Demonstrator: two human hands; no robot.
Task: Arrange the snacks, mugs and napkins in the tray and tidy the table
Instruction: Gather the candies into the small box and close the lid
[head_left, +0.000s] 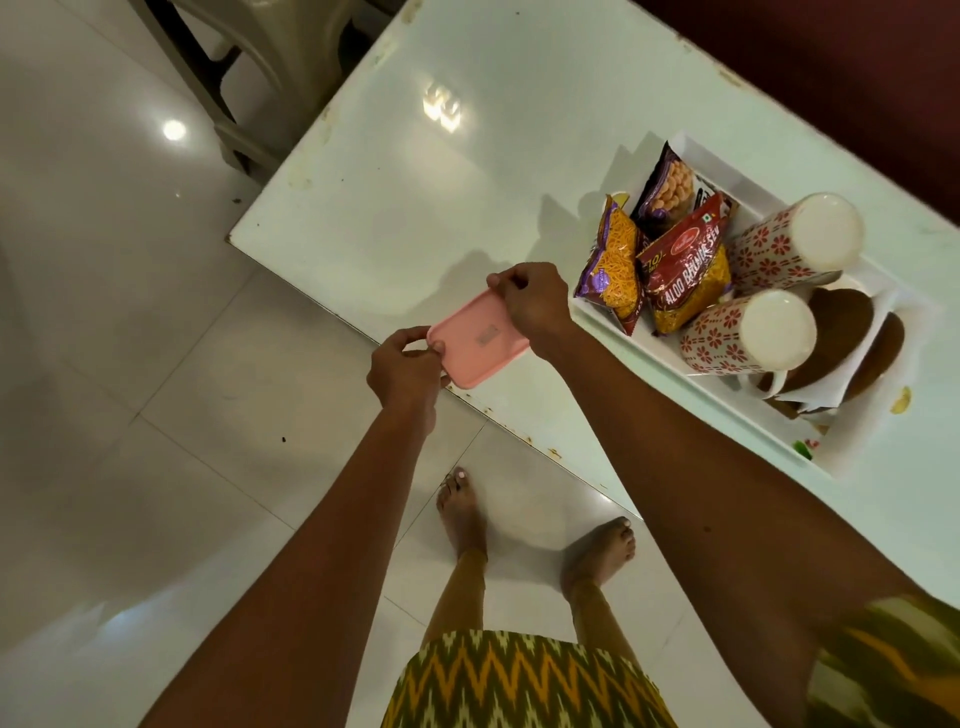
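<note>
A flat pink pad (475, 343) hangs over the near edge of the white table (415, 197), held between both hands. My left hand (402, 366) pinches its near corner and my right hand (535, 301) pinches its far corner. To the right sits a white tray (670, 369). In it stand a purple snack packet (610, 265), a second purple packet (667, 192) and a red Aloo Bhujia packet (685, 270). Two flower-patterned mugs (748, 332) (795, 241) lie upside down beside them, next to brown napkins (841, 332).
A yellow scrap (900, 400) and a green crumb (804, 447) lie on the table by the tray's near right corner. A plastic chair (228, 67) stands on the tiled floor beyond the table's left end. My bare feet (462, 514) are below the table edge.
</note>
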